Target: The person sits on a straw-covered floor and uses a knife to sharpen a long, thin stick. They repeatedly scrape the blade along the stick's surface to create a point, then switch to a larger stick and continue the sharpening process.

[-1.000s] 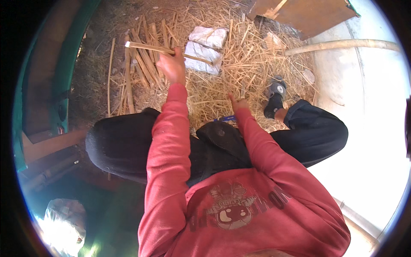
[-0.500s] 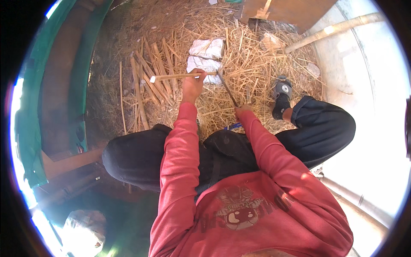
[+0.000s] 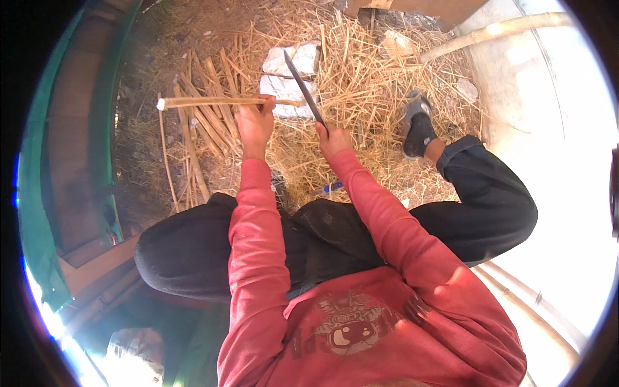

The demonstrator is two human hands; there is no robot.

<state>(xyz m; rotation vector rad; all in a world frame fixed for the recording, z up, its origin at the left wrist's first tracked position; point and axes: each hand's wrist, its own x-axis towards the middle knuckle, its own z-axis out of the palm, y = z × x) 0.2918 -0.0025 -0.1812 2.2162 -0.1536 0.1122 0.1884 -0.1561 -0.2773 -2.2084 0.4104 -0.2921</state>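
Note:
My left hand [image 3: 255, 126] is closed on a long pale bamboo stick [image 3: 200, 101], held level and pointing to the left. The stick's left end is white and its right end lies above a white block [image 3: 271, 86]. In my right hand [image 3: 334, 141] is a knife [image 3: 302, 86] with a long dark blade, gripped by its handle. Its blade slants up and to the left over the blocks, apart from the stick's right end. A second white block [image 3: 277, 60] lies just beyond the first.
Several split sticks [image 3: 207, 119] lie on the ground to the left. Loose straw and shavings [image 3: 367, 80] cover the ground at the middle and right. A blue object [image 3: 333, 187] lies near my right forearm. A bamboo pole [image 3: 496, 31] leans at the far right, by a pale sheet [image 3: 554, 129].
The knife has come up off the stick, its blade now raised over the blocks. My left hand has moved left with the stick, more of which now reaches leftward. The view has shifted slightly.

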